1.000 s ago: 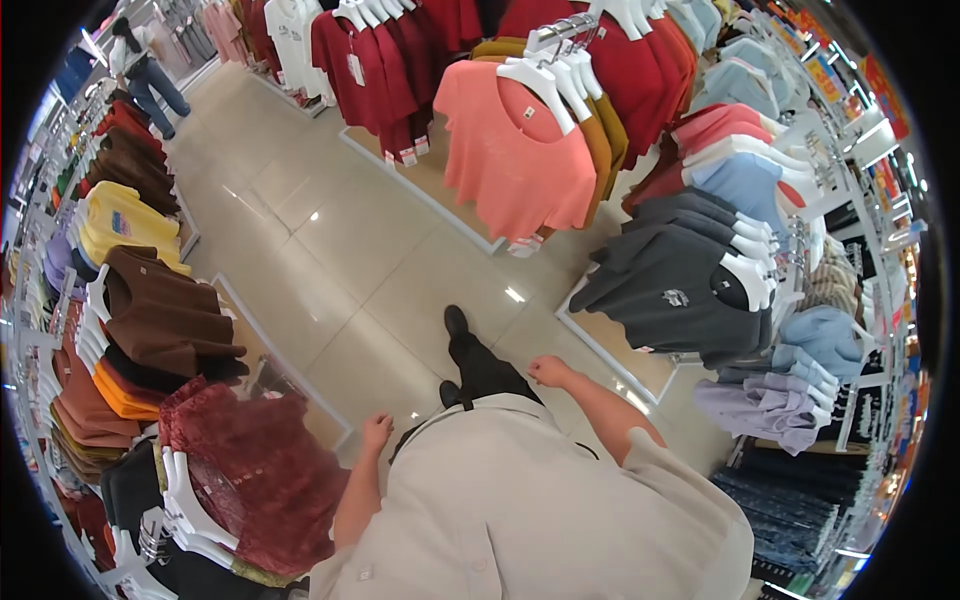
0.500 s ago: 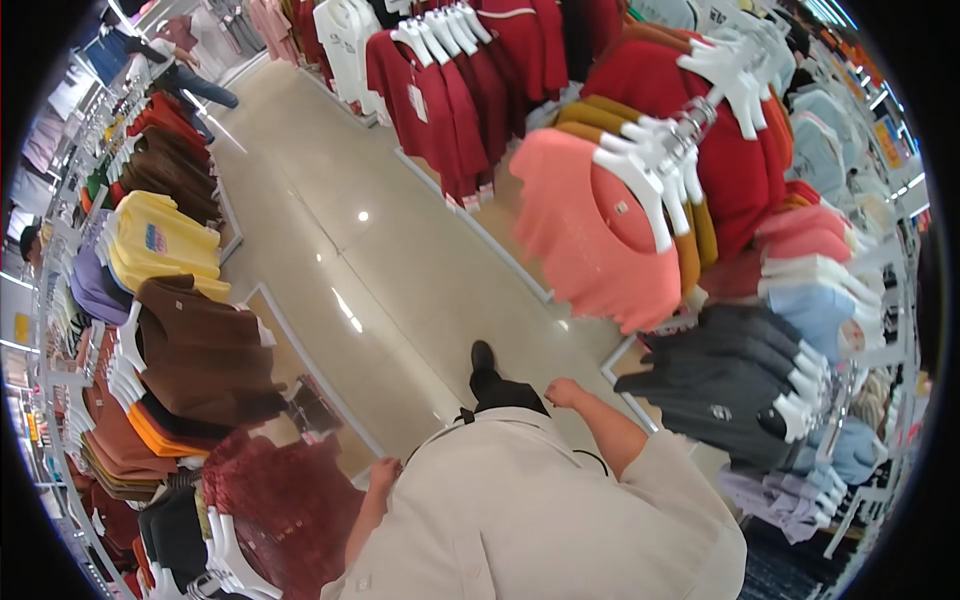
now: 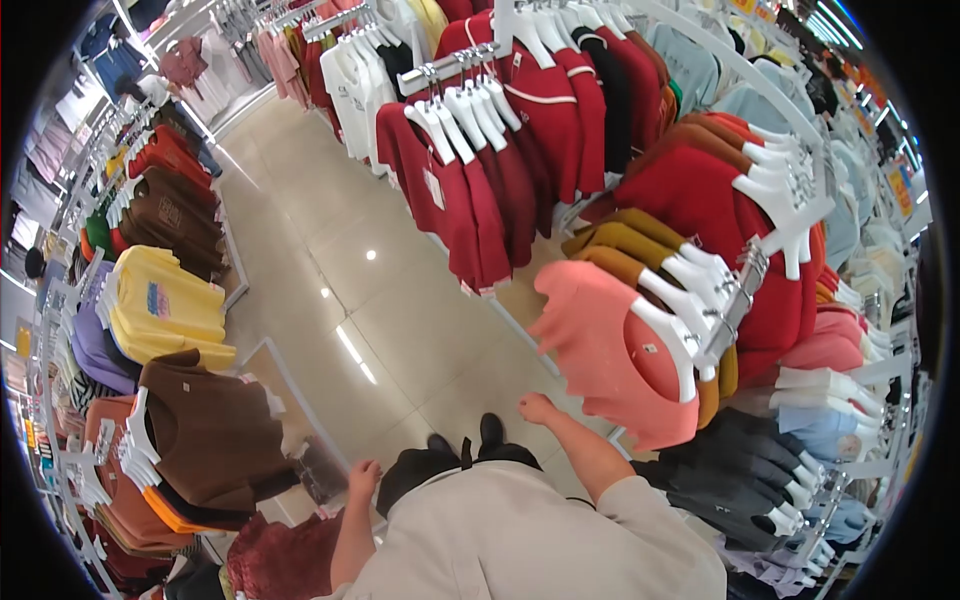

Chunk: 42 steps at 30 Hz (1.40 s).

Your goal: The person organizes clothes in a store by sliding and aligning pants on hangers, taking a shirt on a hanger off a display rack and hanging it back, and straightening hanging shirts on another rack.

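My left hand [image 3: 364, 477] hangs beside my left hip with loosely bent fingers somewhat apart, and nothing shows in it. Nearest to it are a dark red textured garment [image 3: 282, 556] and a brown T-shirt [image 3: 205, 435] on the left racks. Out in front of my right side, my right hand [image 3: 537, 408] is closed, with nothing visible in its fingers. It is close to a coral pink top [image 3: 592, 355] on a white hanger, but apart from it. Several dark grey tops [image 3: 715, 475] hang farther right.
A tiled aisle [image 3: 345, 300] runs ahead between clothes racks. Dark red tops [image 3: 450, 200] hang ahead on a metal rail arm [image 3: 450, 68]; a yellow shirt [image 3: 170, 305] is on the left. Low white-edged rack bases [image 3: 300, 400] border the aisle. Another person [image 3: 165, 105] is at the far left.
I have moved forward along the aisle; the racks on both sides sit lower and closer in view. Both my shoes now show. My left hand has swung forward. The far person has shifted slightly.
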{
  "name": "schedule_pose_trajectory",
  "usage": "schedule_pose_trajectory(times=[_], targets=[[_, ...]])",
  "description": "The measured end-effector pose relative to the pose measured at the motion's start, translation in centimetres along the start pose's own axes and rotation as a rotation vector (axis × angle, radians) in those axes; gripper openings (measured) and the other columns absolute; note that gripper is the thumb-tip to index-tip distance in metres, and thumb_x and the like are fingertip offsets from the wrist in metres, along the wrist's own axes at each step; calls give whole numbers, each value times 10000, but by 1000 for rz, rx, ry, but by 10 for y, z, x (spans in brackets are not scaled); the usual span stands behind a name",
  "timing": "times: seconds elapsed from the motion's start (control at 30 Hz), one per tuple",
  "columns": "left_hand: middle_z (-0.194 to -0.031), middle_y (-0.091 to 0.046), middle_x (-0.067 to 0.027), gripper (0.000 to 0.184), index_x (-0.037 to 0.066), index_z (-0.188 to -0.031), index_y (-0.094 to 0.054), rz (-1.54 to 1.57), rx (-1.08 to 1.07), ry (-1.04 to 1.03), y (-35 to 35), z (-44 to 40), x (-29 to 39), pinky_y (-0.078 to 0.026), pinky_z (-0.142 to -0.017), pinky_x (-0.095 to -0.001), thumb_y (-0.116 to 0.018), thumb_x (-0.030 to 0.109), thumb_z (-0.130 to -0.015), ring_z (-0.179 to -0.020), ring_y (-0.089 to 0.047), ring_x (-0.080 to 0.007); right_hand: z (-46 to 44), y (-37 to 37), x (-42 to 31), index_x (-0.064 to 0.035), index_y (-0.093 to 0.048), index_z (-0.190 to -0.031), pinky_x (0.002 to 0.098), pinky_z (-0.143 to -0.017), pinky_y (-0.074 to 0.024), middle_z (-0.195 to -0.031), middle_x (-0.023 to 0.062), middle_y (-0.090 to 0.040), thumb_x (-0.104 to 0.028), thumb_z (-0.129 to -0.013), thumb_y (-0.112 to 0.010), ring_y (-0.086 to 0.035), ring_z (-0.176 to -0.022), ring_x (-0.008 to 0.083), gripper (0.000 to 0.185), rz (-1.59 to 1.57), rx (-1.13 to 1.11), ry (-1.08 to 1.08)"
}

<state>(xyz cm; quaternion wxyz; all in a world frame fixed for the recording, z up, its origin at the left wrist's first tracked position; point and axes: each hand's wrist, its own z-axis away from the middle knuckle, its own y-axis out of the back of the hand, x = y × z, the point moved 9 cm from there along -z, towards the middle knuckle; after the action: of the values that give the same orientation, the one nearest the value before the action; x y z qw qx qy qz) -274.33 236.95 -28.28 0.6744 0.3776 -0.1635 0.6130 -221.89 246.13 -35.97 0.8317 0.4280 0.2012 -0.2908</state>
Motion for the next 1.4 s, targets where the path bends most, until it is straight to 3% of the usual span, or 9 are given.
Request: schedule_pose_trajectory(times=[0.23,0.33,0.43,0.53,0.63,0.73,0.9,1.3,1.4], targets=[[-847,-718,-98,231,-49,-1014,-717,-113,-27,169,48,-71,-10,-552,-641,-323,-684,169,-943,-737,-703,-195,-10,-39,28,-72,-760,-826,460,-806,-573,-798,142,-751,-352,-879,-587,-732,-800,339,333,114,-47,-173],[-841,-720,-107,240,-51,-999,-720,-220,-39,132,74,-112,7,-561,-636,-340,-686,179,-935,-720,-707,-211,-20,-58,28,-80,-766,-841,458,-805,-577,-797,144,-753,-318,-864,-612,-735,-799,334,284,339,-126,-91],[-838,-721,-118,267,-48,-1017,-730,-417,-54,-19,99,-191,24,-558,-635,-335,-672,196,-929,-703,-702,-213,-23,-63,-25,-40,-793,-927,473,-867,-589,-1013,209,-748,-291,-871,-632,-721,-968,388,304,619,-329,131],[-857,-740,-141,316,-53,-1048,-739,-148,-188,113,107,-239,66,-564,-668,-351,-659,226,-924,-716,-713,-224,-46,-48,-71,-33,-785,-882,473,-829,-590,-994,213,-742,-273,-863,-630,-723,-950,369,286,510,-183,109],[-871,-755,-152,322,-50,-1068,-743,-287,-189,4,122,-301,122,-574,-699,-354,-647,222,-925,-741,-729,-228,-72,-11,-126,-40,-776,-873,479,-823,-577,-973,199,-740,-256,-867,-622,-716,-933,371,265,-192,44,-308],[-877,-764,-146,321,-48,-1061,-744,-407,-194,-175,133,-335,179,-579,-705,-342,-643,232,-939,-761,-740,-212,-119,4,-179,-64,-758,-877,424,-762,-580,-845,129,-755,-256,-891,-619,-742,-798,271,237,34,439,-49],[-885,-763,-145,335,-46,-1062,-747,-303,-227,-223,130,-345,230,-576,-696,-342,-649,253,-946,-767,-739,-208,-176,22,-245,-48,-754,-900,410,-730,-581,-815,137,-750,-268,-914,-600,-749,-705,252,269,-76,368,-28],[-768,-728,-122,261,-39,-937,-744,-318,-200,110,192,-392,156,-554,-594,-343,-671,209,-898,-668,-706,-209,-318,-5,-220,-51,-763,-783,395,-726,-594,-762,120,-753,-238,-857,-603,-751,-686,229,257,80,-99,-190],[-768,-729,-129,260,-39,-945,-747,-444,-108,77,204,-384,220,-557,-603,-343,-673,205,-891,-673,-707,-206,-377,-2,-233,-51,-780,-817,406,-750,-593,-785,127,-758,-230,-854,-598,-752,-706,246,258,78,-194,-181]])
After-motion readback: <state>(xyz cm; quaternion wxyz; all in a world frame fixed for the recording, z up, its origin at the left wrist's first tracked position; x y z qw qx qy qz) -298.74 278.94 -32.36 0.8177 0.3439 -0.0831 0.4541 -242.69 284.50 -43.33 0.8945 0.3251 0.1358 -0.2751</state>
